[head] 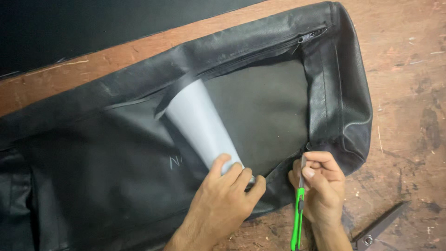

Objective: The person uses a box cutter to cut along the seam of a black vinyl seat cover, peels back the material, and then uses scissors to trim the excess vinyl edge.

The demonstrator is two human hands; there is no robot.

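Note:
A black leather-like cover (232, 51) with a zipper (310, 35) lies spread over a wooden table. A pale grey flap of material (200, 121) is folded back from the cover's dark inner panel (265, 111). My left hand (223, 200) presses down on the lower end of that flap. My right hand (320, 186) grips a green utility knife (297, 218), its blade end pointing up at the cover's lower edge seam near the right corner.
The worn brown wooden table (409, 93) surrounds the cover. A pair of metal scissors (378, 227) lies at the lower right beside my right wrist. A black sheet (93, 23) covers the far left of the table.

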